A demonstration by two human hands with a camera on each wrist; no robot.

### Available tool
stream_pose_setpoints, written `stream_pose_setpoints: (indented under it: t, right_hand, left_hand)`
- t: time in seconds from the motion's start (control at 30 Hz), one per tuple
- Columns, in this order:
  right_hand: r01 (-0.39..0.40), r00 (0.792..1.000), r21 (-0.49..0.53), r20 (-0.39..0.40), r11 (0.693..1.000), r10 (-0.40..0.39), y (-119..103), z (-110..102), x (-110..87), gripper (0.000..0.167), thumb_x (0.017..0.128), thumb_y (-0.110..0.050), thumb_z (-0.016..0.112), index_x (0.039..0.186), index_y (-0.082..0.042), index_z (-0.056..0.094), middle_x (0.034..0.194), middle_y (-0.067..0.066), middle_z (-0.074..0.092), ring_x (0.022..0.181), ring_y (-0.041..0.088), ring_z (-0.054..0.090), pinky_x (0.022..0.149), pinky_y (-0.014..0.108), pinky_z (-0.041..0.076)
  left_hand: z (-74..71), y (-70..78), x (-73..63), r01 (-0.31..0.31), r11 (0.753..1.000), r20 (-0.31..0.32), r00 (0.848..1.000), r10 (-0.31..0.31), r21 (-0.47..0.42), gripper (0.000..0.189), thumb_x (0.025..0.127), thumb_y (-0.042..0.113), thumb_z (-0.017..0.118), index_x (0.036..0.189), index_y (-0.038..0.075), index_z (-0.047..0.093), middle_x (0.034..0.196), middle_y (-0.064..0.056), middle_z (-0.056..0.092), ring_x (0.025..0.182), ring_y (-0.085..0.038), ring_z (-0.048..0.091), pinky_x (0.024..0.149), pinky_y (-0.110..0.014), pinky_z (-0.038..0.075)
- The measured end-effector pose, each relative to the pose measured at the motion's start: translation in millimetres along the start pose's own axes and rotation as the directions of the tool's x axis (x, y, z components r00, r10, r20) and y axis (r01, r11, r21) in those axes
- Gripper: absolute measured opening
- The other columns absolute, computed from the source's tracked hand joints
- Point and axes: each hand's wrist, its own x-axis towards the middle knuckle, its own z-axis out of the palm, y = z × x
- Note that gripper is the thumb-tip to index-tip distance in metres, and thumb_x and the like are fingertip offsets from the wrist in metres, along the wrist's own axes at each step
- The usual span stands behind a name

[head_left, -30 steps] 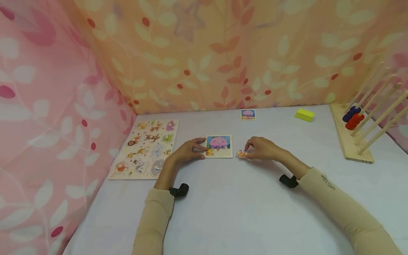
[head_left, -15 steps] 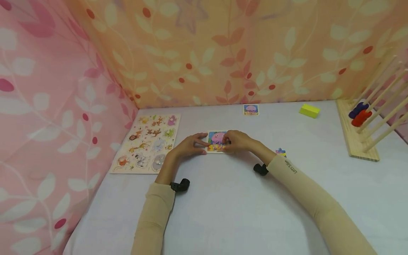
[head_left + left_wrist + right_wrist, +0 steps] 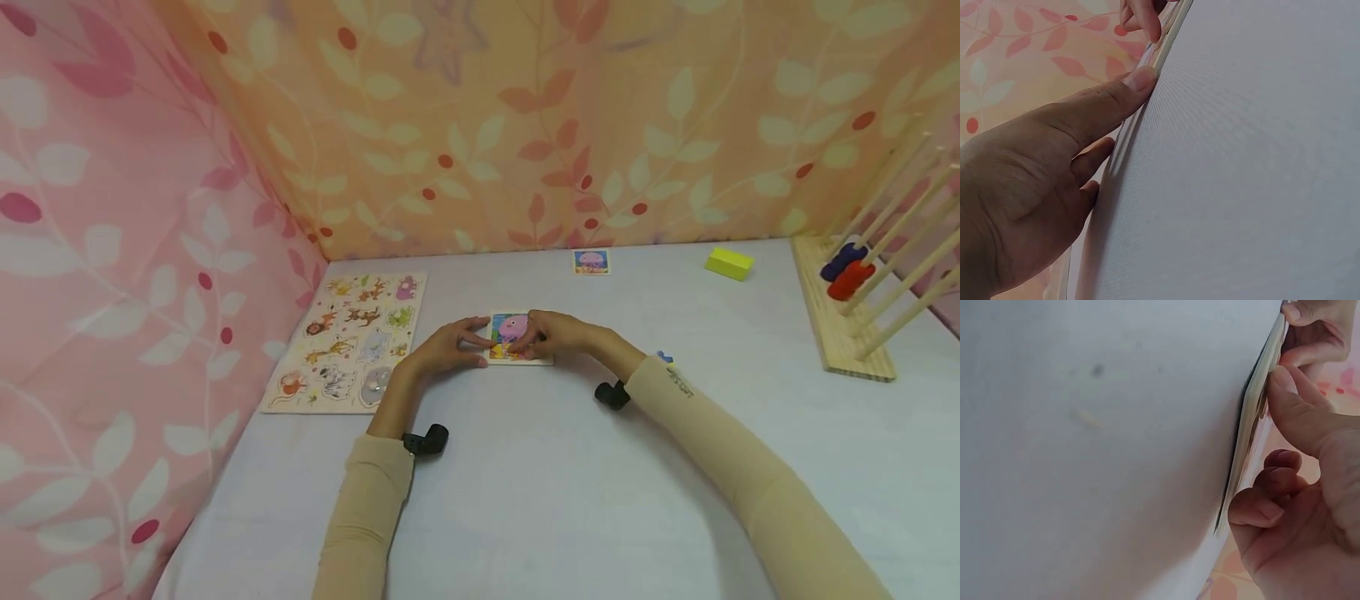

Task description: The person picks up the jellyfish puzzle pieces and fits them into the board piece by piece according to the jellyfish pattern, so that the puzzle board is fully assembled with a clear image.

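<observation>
A small square jigsaw puzzle (image 3: 512,325) with a pink jellyfish picture lies in its pale frame at mid-table. Along its left side my left hand (image 3: 444,347) steadies it, fingers extended; in the left wrist view the thumb (image 3: 1140,79) presses the frame's edge. From the right, my right hand (image 3: 566,333) reaches over the lower part, its index finger pressing down on the yellow-orange pieces. The right wrist view has the right thumb (image 3: 1285,384) against the frame's edge and the other fingers curled. That hand hides the puzzle's right side.
Beside my right sleeve lies a loose blue-and-yellow puzzle piece (image 3: 665,357), partly covered. An animal puzzle board (image 3: 347,342) is on the left. At the back sit a jellyfish picture card (image 3: 592,262) and a yellow block (image 3: 729,263). A wooden peg rack (image 3: 840,333) stands right.
My right hand has carried a puzzle piece left onto the puzzle's lower part, and its index finger now extends downward there. The left hand keeps its place at the frame.
</observation>
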Motion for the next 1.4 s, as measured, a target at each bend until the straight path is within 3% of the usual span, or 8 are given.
stream_pose_setpoints:
  t: [0.1,0.37,0.5,0.67,0.9,1.17,1.4]
  right_hand:
    - [-0.008,1.0,-0.025,0.023,1.0,0.009,2.1,-0.6,0.9,0.028,0.084,-0.013,0.066,0.112,-0.014,0.068,0.081,0.004,0.043,0.075,0.015,0.035,0.066,0.025,0.026]
    - [-0.159,0.987,-0.099,0.003,0.982,0.16,-2.7,0.6,7.4,0.026,0.081,-0.022,0.07,0.106,-0.024,0.07,0.084,0.002,0.049,0.071,0.014,0.037,0.059,0.025,0.028]
    - [-0.194,0.981,-0.087,-0.002,0.977,0.195,-5.1,-1.0,13.3,0.024,0.08,-0.021,0.071,0.103,-0.025,0.071,0.074,0.0,0.059,0.065,0.012,0.035,0.056,0.025,0.026]
    - [-0.186,0.982,-0.065,0.006,0.98,0.187,-5.5,-3.6,17.7,0.025,0.08,-0.021,0.071,0.105,-0.022,0.07,0.064,-0.004,0.063,0.061,0.011,0.03,0.054,0.025,0.025]
    - [-0.177,0.984,0.041,0.026,0.983,0.176,1.2,5.8,13.4,0.025,0.081,-0.017,0.07,0.106,-0.013,0.069,0.082,0.005,0.071,0.064,0.012,0.029,0.057,0.024,0.025]
    - [-0.128,0.991,0.013,0.032,0.992,0.128,5.8,7.0,13.0,0.025,0.08,-0.019,0.071,0.105,-0.014,0.07,0.069,0.001,0.066,0.06,0.011,0.028,0.055,0.024,0.024]
    - [-0.181,0.983,0.007,0.011,0.983,0.181,1.5,8.7,10.9,0.023,0.08,-0.018,0.07,0.104,-0.016,0.07,0.064,0.002,0.063,0.06,0.011,0.028,0.056,0.024,0.024]
  left_hand:
    - [0.2,1.1,0.9,-0.018,1.0,-0.001,1.0,0.018,0.002,0.04,0.075,0.026,0.075,0.113,0.017,0.067,0.147,-0.003,0.037,0.14,-0.024,0.024,0.114,-0.045,0.018]
    - [-2.4,2.2,-1.3,-0.029,1.0,0.0,1.0,0.029,-0.002,0.04,0.075,0.025,0.075,0.112,0.014,0.067,0.146,-0.006,0.038,0.14,-0.026,0.024,0.114,-0.046,0.018]
    - [-6.2,4.1,-1.9,-0.029,1.0,-0.007,1.0,0.029,0.001,0.041,0.074,0.025,0.075,0.113,0.014,0.067,0.146,-0.005,0.038,0.14,-0.026,0.024,0.114,-0.045,0.017]
    - [-9.4,2.3,1.1,-0.026,1.0,-0.007,1.0,0.026,0.007,0.041,0.074,0.027,0.075,0.113,0.015,0.067,0.146,-0.004,0.037,0.139,-0.026,0.025,0.114,-0.045,0.018]
    - [0.0,2.0,-2.4,0.004,0.999,0.004,1.0,-0.003,-0.041,0.04,0.074,0.025,0.075,0.112,0.015,0.067,0.147,-0.005,0.036,0.139,-0.028,0.024,0.114,-0.048,0.017]
    - [2.4,2.7,-5.2,-0.012,1.0,-0.003,1.0,0.012,-0.003,0.041,0.075,0.026,0.075,0.113,0.014,0.066,0.146,-0.006,0.037,0.138,-0.03,0.026,0.113,-0.048,0.02]
    - [3.5,3.0,-5.0,-0.009,1.0,-0.002,1.0,0.009,-0.011,0.042,0.074,0.026,0.075,0.113,0.014,0.066,0.147,-0.005,0.037,0.139,-0.028,0.025,0.114,-0.046,0.018]
